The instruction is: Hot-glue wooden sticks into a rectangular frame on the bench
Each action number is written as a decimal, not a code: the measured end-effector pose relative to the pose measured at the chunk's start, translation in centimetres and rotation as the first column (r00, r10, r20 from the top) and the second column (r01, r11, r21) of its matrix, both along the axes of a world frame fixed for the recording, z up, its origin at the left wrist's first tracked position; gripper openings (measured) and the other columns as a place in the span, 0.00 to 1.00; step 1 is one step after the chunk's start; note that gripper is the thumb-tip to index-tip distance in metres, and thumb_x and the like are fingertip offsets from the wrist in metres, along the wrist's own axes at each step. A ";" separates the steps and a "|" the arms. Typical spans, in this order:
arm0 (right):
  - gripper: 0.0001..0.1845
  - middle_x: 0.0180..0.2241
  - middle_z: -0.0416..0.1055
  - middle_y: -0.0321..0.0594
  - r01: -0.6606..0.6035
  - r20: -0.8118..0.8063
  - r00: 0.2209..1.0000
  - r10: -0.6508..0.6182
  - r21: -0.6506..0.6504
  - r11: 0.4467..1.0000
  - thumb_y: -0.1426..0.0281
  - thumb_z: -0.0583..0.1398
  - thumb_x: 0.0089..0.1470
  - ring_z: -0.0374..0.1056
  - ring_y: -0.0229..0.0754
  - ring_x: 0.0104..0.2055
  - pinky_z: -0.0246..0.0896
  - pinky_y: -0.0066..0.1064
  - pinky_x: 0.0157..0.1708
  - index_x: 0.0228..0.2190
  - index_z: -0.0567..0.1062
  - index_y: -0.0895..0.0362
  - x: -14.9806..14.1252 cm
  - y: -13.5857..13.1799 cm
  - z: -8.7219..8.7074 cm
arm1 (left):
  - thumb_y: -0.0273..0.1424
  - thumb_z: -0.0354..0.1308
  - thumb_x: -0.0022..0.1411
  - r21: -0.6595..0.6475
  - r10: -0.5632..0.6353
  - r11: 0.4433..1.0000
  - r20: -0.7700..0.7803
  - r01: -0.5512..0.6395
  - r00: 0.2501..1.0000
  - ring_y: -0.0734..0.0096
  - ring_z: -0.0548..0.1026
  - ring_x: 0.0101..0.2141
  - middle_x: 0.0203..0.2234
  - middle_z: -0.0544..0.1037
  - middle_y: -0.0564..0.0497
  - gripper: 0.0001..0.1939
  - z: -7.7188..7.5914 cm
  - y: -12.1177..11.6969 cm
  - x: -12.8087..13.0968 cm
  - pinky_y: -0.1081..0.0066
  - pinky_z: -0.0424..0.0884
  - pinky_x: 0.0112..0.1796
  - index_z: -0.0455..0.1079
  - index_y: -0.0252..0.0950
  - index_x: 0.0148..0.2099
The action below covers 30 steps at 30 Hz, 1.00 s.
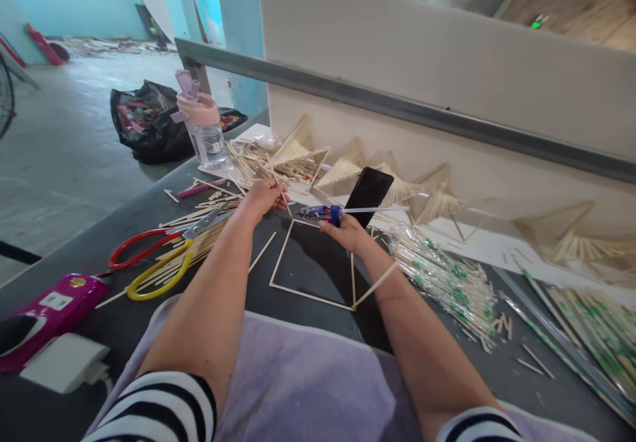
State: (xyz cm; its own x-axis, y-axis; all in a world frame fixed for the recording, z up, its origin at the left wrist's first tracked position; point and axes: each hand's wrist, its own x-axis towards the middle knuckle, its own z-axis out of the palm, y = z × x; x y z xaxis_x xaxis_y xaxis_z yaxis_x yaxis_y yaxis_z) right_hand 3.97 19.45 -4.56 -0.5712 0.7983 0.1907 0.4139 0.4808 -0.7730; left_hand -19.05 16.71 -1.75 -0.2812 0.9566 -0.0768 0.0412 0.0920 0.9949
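My left hand pinches a thin wooden stick whose lower end is at the far left corner of a square stick frame on the dark table. My right hand is closed around a blue glue gun, with a whitish glue stick jutting from its back. The gun's nozzle points left, close to that same corner. From the frame's near right corner another stick slants up in front of my right forearm. A loose stick lies left of the frame.
Scissors, loose sticks, a magenta power strip and a white charger lie left. A water bottle stands behind. A phone, stick models and bagged sticks are beyond and right.
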 end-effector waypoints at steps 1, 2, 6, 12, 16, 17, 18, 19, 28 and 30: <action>0.19 0.26 0.72 0.38 0.000 0.010 1.000 0.000 -0.002 1.000 0.54 0.58 0.48 0.66 0.42 0.31 0.61 0.33 0.34 0.30 0.75 0.58 0.0 -0.1 -0.3 | 0.26 0.50 0.62 0.000 -0.011 1.000 0.002 0.011 1.000 0.75 0.72 0.18 0.19 0.74 0.53 0.08 -0.2 0.1 0.1 0.73 0.71 0.26 0.64 0.34 0.29; 0.20 0.26 0.72 0.38 0.000 0.020 1.000 0.000 -0.003 1.000 0.54 0.58 0.48 0.65 0.42 0.30 0.61 0.33 0.34 0.30 0.75 0.59 0.0 -0.2 -0.5 | 0.26 0.50 0.62 -0.001 -0.022 1.000 0.002 0.022 1.000 0.75 0.72 0.18 0.19 0.74 0.53 0.09 -0.3 0.2 0.3 0.72 0.71 0.26 0.64 0.34 0.29; 0.20 0.25 0.71 0.38 -0.006 0.068 0.998 0.005 0.013 1.000 0.54 0.57 0.49 0.65 0.41 0.29 0.60 0.32 0.32 0.30 0.74 0.60 0.8 -0.5 -1.0 | 0.25 0.50 0.61 -0.007 -0.055 0.998 -0.024 0.055 0.998 0.74 0.71 0.17 0.18 0.74 0.52 0.09 -0.8 0.5 0.8 0.72 0.70 0.25 0.64 0.34 0.28; 0.19 0.26 0.70 0.39 0.010 0.073 0.997 -0.012 0.023 1.000 0.55 0.57 0.49 0.63 0.42 0.29 0.59 0.33 0.32 0.30 0.74 0.59 1.3 -0.5 -1.0 | 0.25 0.50 0.61 -0.003 -0.070 0.998 -0.085 0.070 0.994 0.73 0.71 0.18 0.18 0.74 0.52 0.09 -0.2 0.3 1.1 0.72 0.69 0.24 0.64 0.33 0.28; 0.19 0.25 0.69 0.37 -0.001 0.056 0.998 0.001 0.008 1.000 0.55 0.57 0.49 0.62 0.40 0.29 0.58 0.32 0.32 0.30 0.74 0.59 0.9 -0.6 -1.1 | 0.25 0.49 0.62 0.003 -0.047 0.999 -0.086 0.047 0.995 0.75 0.71 0.18 0.18 0.74 0.53 0.09 0.2 0.0 1.0 0.74 0.69 0.26 0.64 0.34 0.28; 0.19 0.25 0.69 0.37 -0.008 0.052 0.999 0.008 0.007 1.000 0.55 0.57 0.49 0.62 0.40 0.28 0.58 0.31 0.32 0.30 0.74 0.59 0.8 -0.7 -1.2 | 0.25 0.49 0.62 -0.003 -0.049 0.999 -0.073 0.049 0.996 0.76 0.71 0.18 0.18 0.74 0.53 0.09 0.2 0.0 1.0 0.74 0.69 0.26 0.64 0.34 0.28; 0.19 0.25 0.69 0.36 -0.016 0.049 0.999 0.016 0.010 1.000 0.55 0.57 0.49 0.62 0.40 0.28 0.58 0.31 0.32 0.30 0.74 0.59 0.8 -0.7 -1.2 | 0.25 0.49 0.62 -0.011 -0.055 0.998 -0.059 0.054 0.997 0.75 0.71 0.17 0.18 0.73 0.53 0.09 0.1 0.0 1.1 0.74 0.69 0.25 0.63 0.34 0.29; 0.19 0.25 0.69 0.36 -0.023 0.045 0.999 0.022 0.014 1.000 0.55 0.57 0.49 0.62 0.40 0.28 0.58 0.31 0.32 0.30 0.74 0.59 0.7 -0.7 -1.2 | 0.25 0.49 0.62 -0.019 -0.060 0.998 -0.044 0.060 0.997 0.75 0.71 0.17 0.17 0.73 0.53 0.09 0.1 0.0 1.2 0.73 0.69 0.25 0.63 0.34 0.29; 0.20 0.30 0.72 0.40 -0.027 0.048 0.999 0.024 0.077 0.997 0.55 0.55 0.52 0.67 0.45 0.34 0.61 0.36 0.38 0.35 0.74 0.58 0.8 -0.6 -1.2 | 0.24 0.47 0.63 -0.030 -0.012 0.999 0.073 0.015 0.997 0.76 0.72 0.18 0.19 0.74 0.52 0.07 -0.9 0.2 0.8 0.72 0.71 0.28 0.62 0.33 0.31; 0.20 0.33 0.73 0.41 -0.027 0.043 0.999 0.023 0.087 0.996 0.55 0.55 0.53 0.68 0.46 0.37 0.61 0.37 0.41 0.38 0.74 0.57 0.8 -0.7 -1.1 | 0.24 0.47 0.63 -0.032 -0.009 0.999 0.082 0.012 0.997 0.76 0.72 0.18 0.19 0.74 0.51 0.07 -1.0 0.3 0.6 0.72 0.71 0.27 0.62 0.33 0.32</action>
